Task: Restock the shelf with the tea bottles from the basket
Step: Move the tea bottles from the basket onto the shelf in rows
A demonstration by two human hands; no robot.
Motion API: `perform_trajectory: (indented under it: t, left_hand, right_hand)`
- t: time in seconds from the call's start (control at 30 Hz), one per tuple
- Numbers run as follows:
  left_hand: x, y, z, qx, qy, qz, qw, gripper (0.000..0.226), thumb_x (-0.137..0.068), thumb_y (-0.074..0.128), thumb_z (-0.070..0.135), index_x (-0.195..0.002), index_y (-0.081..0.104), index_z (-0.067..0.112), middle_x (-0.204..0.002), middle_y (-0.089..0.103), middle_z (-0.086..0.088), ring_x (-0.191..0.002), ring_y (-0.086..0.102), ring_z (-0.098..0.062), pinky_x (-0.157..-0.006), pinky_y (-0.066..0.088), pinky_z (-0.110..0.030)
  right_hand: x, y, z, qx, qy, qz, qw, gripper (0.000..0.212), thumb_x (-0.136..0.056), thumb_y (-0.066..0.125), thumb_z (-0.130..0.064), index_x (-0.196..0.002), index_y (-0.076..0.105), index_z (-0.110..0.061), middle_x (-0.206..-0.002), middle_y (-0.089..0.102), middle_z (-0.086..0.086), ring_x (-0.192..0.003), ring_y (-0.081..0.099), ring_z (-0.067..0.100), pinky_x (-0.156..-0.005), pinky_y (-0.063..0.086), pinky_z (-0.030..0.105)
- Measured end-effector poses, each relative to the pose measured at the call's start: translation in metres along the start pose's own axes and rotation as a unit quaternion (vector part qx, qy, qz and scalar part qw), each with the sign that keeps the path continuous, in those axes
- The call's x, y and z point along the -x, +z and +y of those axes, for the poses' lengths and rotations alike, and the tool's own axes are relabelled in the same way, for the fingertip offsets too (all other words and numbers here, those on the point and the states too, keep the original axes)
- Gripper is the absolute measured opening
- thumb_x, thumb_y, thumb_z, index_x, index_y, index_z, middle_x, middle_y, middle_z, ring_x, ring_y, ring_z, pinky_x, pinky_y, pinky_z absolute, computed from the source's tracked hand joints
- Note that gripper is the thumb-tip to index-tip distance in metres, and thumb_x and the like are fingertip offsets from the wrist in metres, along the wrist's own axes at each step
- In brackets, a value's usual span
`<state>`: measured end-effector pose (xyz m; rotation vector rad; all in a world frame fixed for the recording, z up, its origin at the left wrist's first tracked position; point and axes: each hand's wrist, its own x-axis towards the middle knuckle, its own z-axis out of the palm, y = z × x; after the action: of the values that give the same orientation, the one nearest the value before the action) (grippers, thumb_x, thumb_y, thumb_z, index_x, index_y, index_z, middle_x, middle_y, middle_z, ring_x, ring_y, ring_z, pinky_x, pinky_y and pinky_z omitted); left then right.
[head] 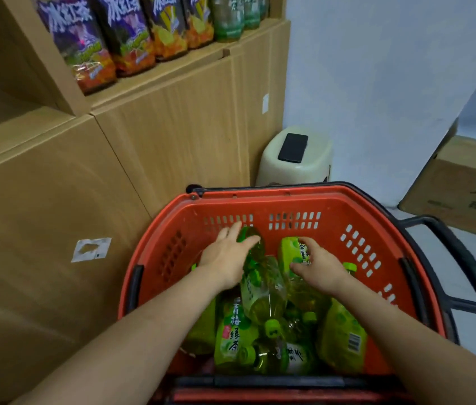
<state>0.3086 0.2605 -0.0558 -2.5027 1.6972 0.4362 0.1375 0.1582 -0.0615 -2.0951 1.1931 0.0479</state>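
Phone [293,147] lying on stool [271,168] behind red basket [260,197], shelf [157,80] standing left | tea bottles [232,331] lying piled inside basket | left hand [228,258] resting flat on left bottle [257,251] | right hand [318,264] gripping right bottle [288,249]

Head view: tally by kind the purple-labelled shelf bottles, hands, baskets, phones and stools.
Purple-labelled tea bottles on the cardboard shelf: 4
Hands: 2 (left hand rests on a clear green tea bottle; right hand grips a green-labelled tea bottle)
Red plastic basket: 1
Black phone: 1
Cream plastic stool: 1
Total: 9
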Motion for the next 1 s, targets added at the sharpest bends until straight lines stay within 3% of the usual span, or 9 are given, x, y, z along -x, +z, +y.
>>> perform_trajectory:
  t: [0.13, 0.23, 0.3, 0.47, 0.6, 0.73, 0.8, 0.87, 1.0]
  left_hand:
    - [-0.025, 0.036, -0.001, -0.068, -0.014, -0.039, 0.997, 0.095, -0.081, 0.068, 0.005, -0.143, 0.011, 0.047, -0.158, -0.013, -0.012, -0.143, 0.007, -0.041, -0.107, 0.033, -0.049]
    - [-0.028, 0.033, 0.0, -0.029, -0.017, 0.006, 0.999, 0.07, -0.082, 0.07, 0.021, -0.137, 0.031, 0.039, -0.155, 0.011, -0.019, -0.135, 0.03, -0.043, -0.101, 0.04, -0.048]
    - [-0.025, 0.025, -0.003, 0.012, -0.013, 0.023, 1.0, 0.06, -0.079, 0.073, 0.026, -0.129, 0.043, 0.038, -0.152, 0.023, -0.016, -0.128, 0.042, -0.04, -0.1, 0.044, -0.046]
    - [0.008, -0.01, -0.015, 0.169, 0.017, 0.141, 0.975, 0.053, -0.068, 0.081, 0.026, -0.117, 0.062, 0.035, -0.145, 0.043, -0.004, -0.13, 0.044, -0.024, -0.111, 0.029, -0.035]
    - [0.035, -0.043, 0.014, 0.144, 0.233, 0.194, 0.942, 0.055, -0.066, 0.082, 0.021, -0.115, 0.062, 0.035, -0.146, 0.042, -0.004, -0.132, 0.043, -0.023, -0.106, 0.04, -0.046]
    - [0.039, -0.037, 0.041, 0.034, 0.417, 0.216, 0.882, 0.069, -0.065, 0.08, 0.005, -0.127, 0.055, 0.023, -0.147, 0.039, -0.015, -0.134, 0.039, -0.033, -0.105, 0.038, -0.042]
    - [0.035, -0.031, 0.038, 0.022, 0.384, 0.232, 0.894, 0.089, -0.067, 0.074, -0.005, -0.14, 0.037, 0.03, -0.15, 0.035, -0.01, -0.134, 0.038, -0.03, -0.101, 0.043, -0.04]
    - [0.026, -0.029, 0.028, 0.057, 0.247, 0.197, 0.947, 0.091, -0.077, 0.071, 0.005, -0.145, 0.019, 0.038, -0.149, 0.031, -0.007, -0.133, 0.039, -0.028, -0.1, 0.043, -0.04]
    - [0.004, -0.012, 0.017, 0.156, -0.056, -0.047, 0.985, 0.062, -0.093, 0.046, 0.051, -0.142, 0.033, 0.016, -0.14, 0.047, -0.011, -0.124, 0.049, -0.027, -0.101, 0.042, -0.04]
  right_hand:
    - [0.0, 0.018, 0.007, -0.043, 0.023, -0.019, 0.999, 0.067, -0.089, 0.061, -0.026, -0.146, 0.025, -0.024, -0.142, 0.047, 0.012, -0.106, 0.061, 0.023, -0.086, 0.052, 0.035]
    - [0.001, 0.02, 0.0, -0.086, 0.03, -0.029, 0.995, 0.066, -0.089, 0.061, -0.022, -0.145, 0.026, -0.024, -0.14, 0.047, 0.013, -0.073, 0.059, 0.012, -0.06, 0.049, 0.024]
    - [0.0, 0.017, -0.007, -0.121, 0.018, -0.017, 0.992, 0.066, -0.089, 0.061, -0.021, -0.145, 0.028, -0.023, -0.135, 0.05, 0.013, -0.066, 0.056, 0.013, -0.058, 0.047, 0.027]
    - [-0.001, -0.002, -0.022, -0.341, 0.084, -0.064, 0.934, 0.062, -0.088, 0.06, -0.043, -0.141, 0.035, -0.022, -0.113, 0.059, 0.008, -0.09, 0.062, 0.022, -0.069, 0.054, 0.034]
    - [0.0, -0.038, -0.023, -0.516, 0.178, -0.189, 0.816, 0.076, -0.076, 0.052, -0.072, -0.127, 0.051, -0.015, -0.113, 0.064, 0.023, -0.101, 0.064, 0.037, -0.08, 0.055, 0.047]
    - [0.016, -0.072, -0.019, -0.499, 0.14, -0.213, 0.828, 0.051, -0.082, 0.06, -0.051, -0.108, 0.064, -0.007, -0.087, 0.073, 0.016, -0.071, 0.072, 0.028, -0.063, 0.059, 0.036]
    - [0.019, -0.069, -0.011, -0.485, 0.122, -0.141, 0.855, 0.052, -0.081, 0.069, -0.033, -0.122, 0.056, -0.005, -0.093, 0.071, 0.014, -0.07, 0.071, 0.027, -0.059, 0.057, 0.035]
    - [0.02, -0.06, -0.002, -0.432, 0.096, -0.017, 0.896, 0.074, -0.074, 0.077, -0.017, -0.136, 0.039, -0.013, -0.105, 0.063, 0.01, -0.077, 0.068, 0.027, -0.057, 0.055, 0.035]
    - [0.024, -0.055, 0.015, -0.318, 0.058, 0.095, 0.942, 0.098, -0.063, 0.084, -0.009, -0.142, 0.029, -0.024, -0.12, 0.055, 0.009, -0.089, 0.063, 0.027, -0.072, 0.056, 0.038]
